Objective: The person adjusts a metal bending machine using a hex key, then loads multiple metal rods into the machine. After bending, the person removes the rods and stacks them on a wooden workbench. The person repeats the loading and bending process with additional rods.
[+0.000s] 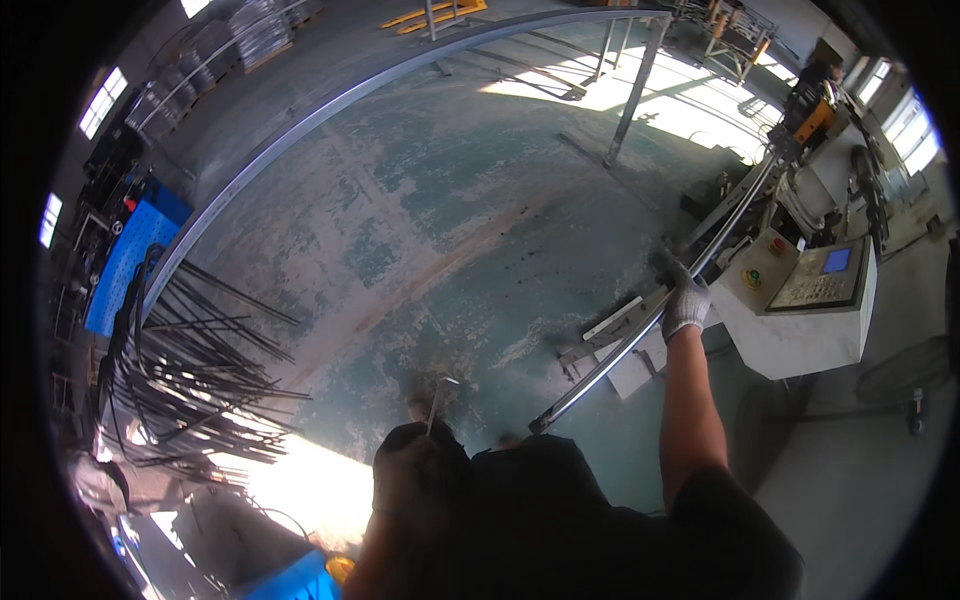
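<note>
My right hand (687,303), in a light knitted glove with dark fingers, is wrapped round a long shiny metal tube (622,352). The tube slants from a dark near end close to my body up to a machine (800,135) at the far right. Low in front of my body, my left hand (408,472) is in deep shadow. A thin metal rod (435,408) with a short bent tip sticks up from it, so the hand appears closed on it, though its fingers are hard to make out.
A control box (818,285) with buttons and a small screen stands right of the tube. Many dark bent rods (190,370) lie bundled at left, beside a blue perforated panel (140,255). A long metal rail (300,125) curves across the far side, with a post (637,95).
</note>
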Tool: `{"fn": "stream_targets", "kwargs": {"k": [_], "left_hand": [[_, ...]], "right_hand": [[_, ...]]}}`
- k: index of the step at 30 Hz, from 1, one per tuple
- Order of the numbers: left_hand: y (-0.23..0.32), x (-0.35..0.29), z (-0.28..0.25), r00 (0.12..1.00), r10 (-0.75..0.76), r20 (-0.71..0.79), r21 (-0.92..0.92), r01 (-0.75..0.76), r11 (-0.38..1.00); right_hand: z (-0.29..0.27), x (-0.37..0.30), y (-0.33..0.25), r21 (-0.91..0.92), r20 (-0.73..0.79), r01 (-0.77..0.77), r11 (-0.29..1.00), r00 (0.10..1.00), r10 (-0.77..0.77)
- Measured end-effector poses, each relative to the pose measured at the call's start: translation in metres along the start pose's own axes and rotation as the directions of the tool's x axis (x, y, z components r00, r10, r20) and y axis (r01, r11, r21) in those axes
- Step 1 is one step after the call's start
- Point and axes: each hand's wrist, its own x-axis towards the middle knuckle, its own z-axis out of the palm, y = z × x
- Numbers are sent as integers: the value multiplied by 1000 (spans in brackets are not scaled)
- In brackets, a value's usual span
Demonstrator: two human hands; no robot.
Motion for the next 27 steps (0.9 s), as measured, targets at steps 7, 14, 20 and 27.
{"fn": "stream_targets", "kwargs": {"k": [7, 14, 20, 27], "left_hand": [[141, 145, 6, 976, -63, 207, 347, -13, 938], [233, 295, 64, 920, -135, 369, 493, -71, 867], [235, 382, 213, 800, -291, 524, 642, -146, 753], [267, 467, 399, 721, -398, 568, 715, -192, 672]], "right_hand": [[8, -11, 0, -112, -136, 39, 993, 989, -54], [37, -31, -31, -364, -311, -35, 931, 947, -86], [48, -30, -48, -416, -375, -124, 901, 926, -46], [62, -17, -63, -355, -496, -261, 898, 866, 56]]}}
